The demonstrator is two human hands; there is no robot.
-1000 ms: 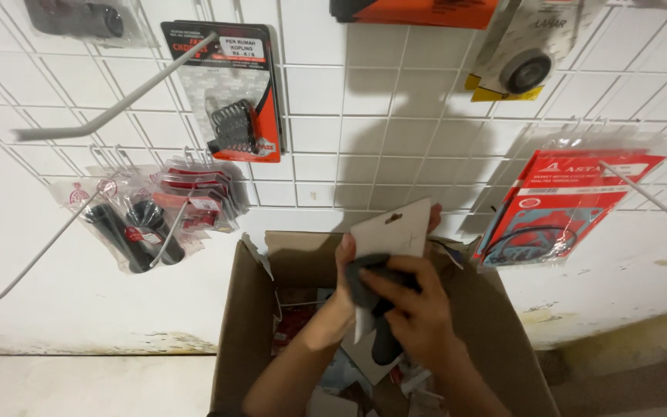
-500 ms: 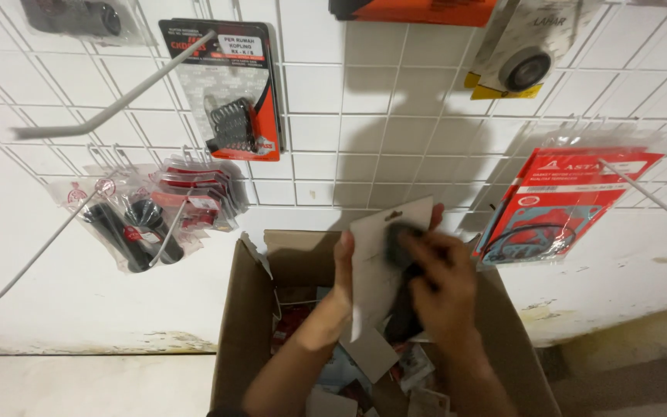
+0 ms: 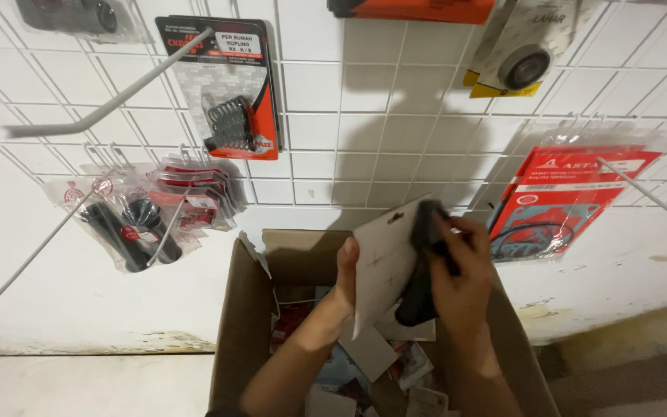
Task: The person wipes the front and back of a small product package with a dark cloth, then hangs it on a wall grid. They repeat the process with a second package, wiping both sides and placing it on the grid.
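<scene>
Wire grid wall with hung packets behind. Open cardboard box below, loose packets inside. White backing card held above box, tilted. Left hand grip clenched on card's left edge. Right hand grip grasping black handlebar grip against card.

We see an open brown cardboard box carrying loose red and white packets, piled inside against its far wall
</scene>
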